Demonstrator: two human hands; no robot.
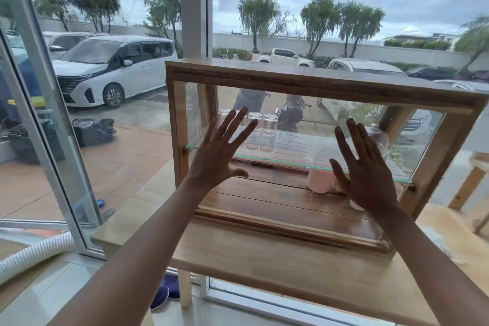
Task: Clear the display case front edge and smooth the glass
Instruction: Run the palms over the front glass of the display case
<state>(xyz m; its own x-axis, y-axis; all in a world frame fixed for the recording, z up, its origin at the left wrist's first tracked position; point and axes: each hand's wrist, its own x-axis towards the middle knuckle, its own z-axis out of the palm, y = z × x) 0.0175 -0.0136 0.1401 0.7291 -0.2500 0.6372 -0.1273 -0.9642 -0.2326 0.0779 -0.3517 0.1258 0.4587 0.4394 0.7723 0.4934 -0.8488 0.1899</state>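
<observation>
A wooden display case (312,82) with a glass front (299,140) stands on a light wooden table (277,264) by the window. My left hand (219,152) is spread flat against the left part of the glass, fingers apart. My right hand (366,169) lies flat on the right part, fingers apart too. Neither hand holds anything. Inside the case, several clear jars (260,131) stand on a glass shelf (285,161), and a pink cup (318,180) sits on the floor of the case, partly hidden by my right hand.
A large window (344,8) behind the case looks onto parked cars. A white ribbed hose (34,251) lies on the floor at lower left. Blue slippers (164,294) lie under the table. Another wooden piece (473,182) stands at the right edge.
</observation>
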